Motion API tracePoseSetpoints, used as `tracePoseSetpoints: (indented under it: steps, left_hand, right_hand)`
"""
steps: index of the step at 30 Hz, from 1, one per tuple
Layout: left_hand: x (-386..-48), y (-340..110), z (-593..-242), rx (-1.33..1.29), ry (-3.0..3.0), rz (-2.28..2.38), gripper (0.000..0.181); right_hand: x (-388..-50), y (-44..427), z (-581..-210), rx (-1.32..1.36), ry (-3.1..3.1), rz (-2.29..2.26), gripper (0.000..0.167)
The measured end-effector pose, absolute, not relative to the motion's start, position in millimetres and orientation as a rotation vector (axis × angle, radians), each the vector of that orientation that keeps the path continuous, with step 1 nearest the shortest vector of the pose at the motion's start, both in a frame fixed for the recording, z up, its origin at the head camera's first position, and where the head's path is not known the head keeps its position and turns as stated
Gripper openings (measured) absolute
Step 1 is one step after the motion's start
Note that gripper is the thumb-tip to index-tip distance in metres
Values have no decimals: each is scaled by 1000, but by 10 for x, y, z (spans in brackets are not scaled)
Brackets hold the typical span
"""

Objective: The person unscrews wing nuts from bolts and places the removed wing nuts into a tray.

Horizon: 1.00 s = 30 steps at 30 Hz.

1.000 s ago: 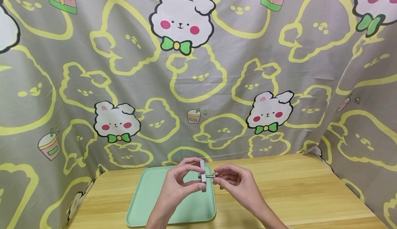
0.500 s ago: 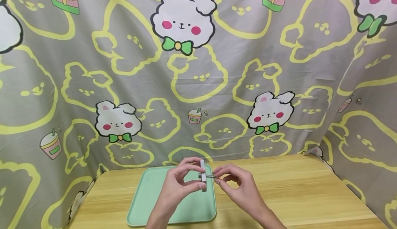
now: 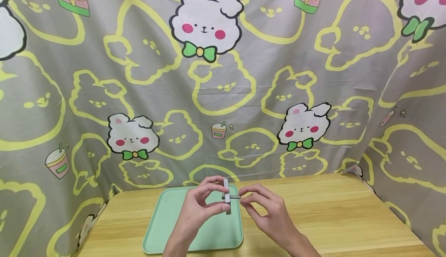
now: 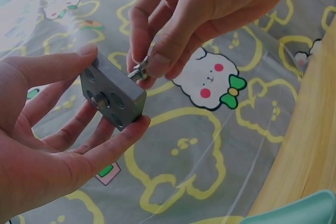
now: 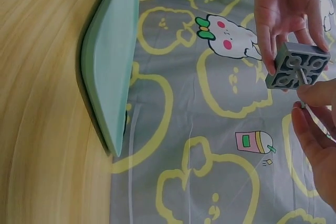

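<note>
My left hand (image 3: 200,203) grips a grey square block (image 3: 227,197) by its edges, thumb below and fingers above, over the tray. In the left wrist view the block (image 4: 119,90) has round recesses near its corners, and the head of a bolt (image 4: 100,100) sits in its middle. The bolt's shank (image 3: 235,197) sticks out of the far face toward my right hand (image 3: 273,210). There my right thumb and fingers pinch a small shiny wing nut (image 4: 140,72) at the shank, partly covered by fingertips. Ribs show on the block's other face (image 5: 297,65) in the right wrist view.
A light green tray (image 3: 163,222) lies on the wooden table (image 3: 324,206), below and left of the hands. Behind and at both sides hangs a grey curtain (image 3: 251,106) printed with cartoon rabbits.
The right fingers have shifted and spread around the end of the bolt, the thumb now lower. The block has moved very slightly left in the left hand's steady grip.
</note>
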State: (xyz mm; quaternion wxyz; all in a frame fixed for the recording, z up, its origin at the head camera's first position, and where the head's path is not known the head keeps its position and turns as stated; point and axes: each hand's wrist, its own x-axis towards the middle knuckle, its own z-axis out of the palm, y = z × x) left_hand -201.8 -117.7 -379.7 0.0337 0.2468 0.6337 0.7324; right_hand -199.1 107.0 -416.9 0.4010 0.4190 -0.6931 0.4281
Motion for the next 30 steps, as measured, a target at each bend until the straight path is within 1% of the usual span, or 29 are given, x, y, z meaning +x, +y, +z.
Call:
tracePoseSetpoints:
  steps: [3, 5, 8, 12, 15, 17, 19, 23, 30]
  left_hand:
    - [-2013, -1178, -3794, 736, 1951, 2252, 34]
    - [-2011, -1177, -3794, 731, 1949, 2249, 36]
    - [-2008, -1173, -3792, 725, 1948, 2249, 37]
    - [-2002, -1166, -3785, 709, 1953, 2251, 35]
    - [-1997, -1158, -3775, 699, 1961, 2251, 34]
    - [-1994, -1152, -3767, 694, 1970, 2248, 33]
    - [-1994, -1150, -3764, 697, 1975, 2245, 32]
    - [-1999, -1154, -3767, 712, 1980, 2240, 34]
    - [-2000, -1150, -3768, 713, 1985, 2236, 33]
  right_hand:
    - [-1991, 1072, -4176, 1043, -1773, 1099, 36]
    - [-1983, 1071, -4178, 1022, -1791, 1123, 42]
    - [-1956, 1068, -4173, 978, -1814, 1192, 44]
    - [-1906, 1073, -4140, 877, -1881, 1440, 33]
    - [-1873, 1084, -4095, 706, -1987, 1722, 26]
    - [-1864, 1090, -4067, 584, -2059, 1886, 27]
    - [-1860, 1094, -4042, 497, -2105, 2014, 32]
    - [-1860, 1098, -4014, 452, -2137, 2128, 38]
    - [-1871, 1097, -4004, 444, -2168, 2149, 37]
